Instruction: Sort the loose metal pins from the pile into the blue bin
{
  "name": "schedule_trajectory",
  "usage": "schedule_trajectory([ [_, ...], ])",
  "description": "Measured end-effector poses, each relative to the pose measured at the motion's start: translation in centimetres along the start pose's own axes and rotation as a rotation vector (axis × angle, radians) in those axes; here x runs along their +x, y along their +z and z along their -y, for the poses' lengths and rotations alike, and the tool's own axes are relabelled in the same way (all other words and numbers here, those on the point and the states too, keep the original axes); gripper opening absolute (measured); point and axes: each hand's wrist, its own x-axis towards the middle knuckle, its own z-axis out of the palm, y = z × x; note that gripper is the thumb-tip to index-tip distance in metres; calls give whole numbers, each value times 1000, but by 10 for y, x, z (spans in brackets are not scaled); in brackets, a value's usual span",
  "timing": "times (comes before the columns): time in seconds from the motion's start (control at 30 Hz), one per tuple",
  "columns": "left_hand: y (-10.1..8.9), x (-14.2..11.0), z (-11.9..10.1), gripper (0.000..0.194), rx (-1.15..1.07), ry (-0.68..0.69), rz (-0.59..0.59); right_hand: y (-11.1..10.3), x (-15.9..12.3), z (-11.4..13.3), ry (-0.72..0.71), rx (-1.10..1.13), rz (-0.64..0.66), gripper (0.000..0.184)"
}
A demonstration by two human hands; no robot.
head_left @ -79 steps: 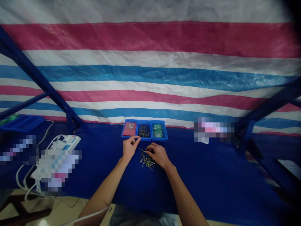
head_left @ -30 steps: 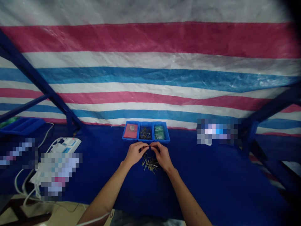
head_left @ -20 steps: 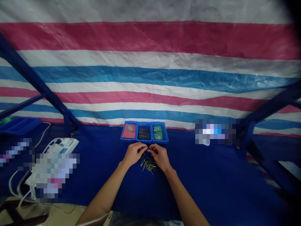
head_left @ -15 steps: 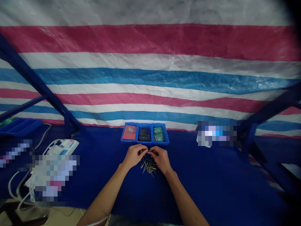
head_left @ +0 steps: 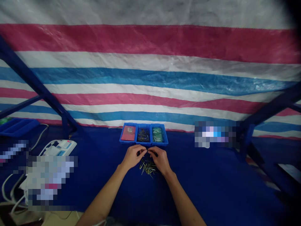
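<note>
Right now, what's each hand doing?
Left hand: grip closed, fingertips pinched; whether it holds a screw can't be told.
Right hand: grip closed, fingertips meeting the left's; anything held is too small to tell.

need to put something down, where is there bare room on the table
The blue table has two bare patches: between the power strip and left forearm, and right of the right forearm. It is crowded mid-table: left hand, right hand, loose metal pieces, blue bins.

backdrop: striped sheet [head_left: 150,59], red/white/blue, wrinkled
counter: blue surface [head_left: 211,182]
frame: blue bars [head_left: 39,82], both sides
floor: pale [head_left: 56,218], lower left
light: dim, sheen on sheet
</note>
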Motion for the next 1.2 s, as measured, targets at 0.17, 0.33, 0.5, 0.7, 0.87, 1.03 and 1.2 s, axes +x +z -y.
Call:
schedule_trajectory([
  [0.17,0,0,0,19,3,21,-3,0,0,2,-23,-12,12,17],
  [0.33,1,0,1,20,-2,12,-15,-1,0,2,-31,-41,3,16],
  [0.5,0,1,-2,21,0,36,-8,-2,0,1,-37,-42,7,18],
  [0.7,0,1,-3,16,-10,43,-5,-2,-1,3,-36,-52,7,17],
  [0.87,-1,1,-2,17,-12,49,-5,-2,0,7,-32,-66,11,19],
  [1.03,-2,2,-3,17,-3,45,-4,-3,-1,8,-19,-82,5,20],
  [1.2,-1,2,-3,16,-11,45,-11,-3,-1,8,-15,-90,10,18],
])
